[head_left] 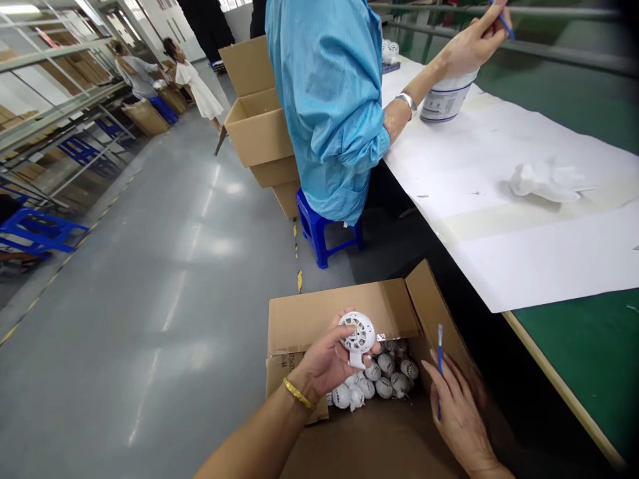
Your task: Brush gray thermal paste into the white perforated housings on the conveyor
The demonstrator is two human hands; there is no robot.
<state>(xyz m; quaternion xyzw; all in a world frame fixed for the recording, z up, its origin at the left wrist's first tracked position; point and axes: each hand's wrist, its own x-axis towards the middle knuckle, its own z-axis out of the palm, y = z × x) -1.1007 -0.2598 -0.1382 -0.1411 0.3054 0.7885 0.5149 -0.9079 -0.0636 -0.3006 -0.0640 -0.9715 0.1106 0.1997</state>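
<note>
My left hand (324, 359) is closed around a white round part with a slotted grille and a short stem, which looks like a small handheld fan housing (358, 332). It is held over an open cardboard box (344, 313). Inside the box lie several similar white rounded parts (384, 386) with dark slots. Near the box's right wall, my right hand (459, 406) holds a thin blue brush (440, 352) upright, pale bristles at the top. The brush runs between thumb and fingers, partly hidden by them.
Ahead, a person in a blue smock (334, 100) sits on a blue stool (319, 233), reaching over a white tub (446, 96). The table (574, 259) on the right carries white paper and a crumpled white wad (549, 179). Stacked cartons (259, 133) stand beyond the floor.
</note>
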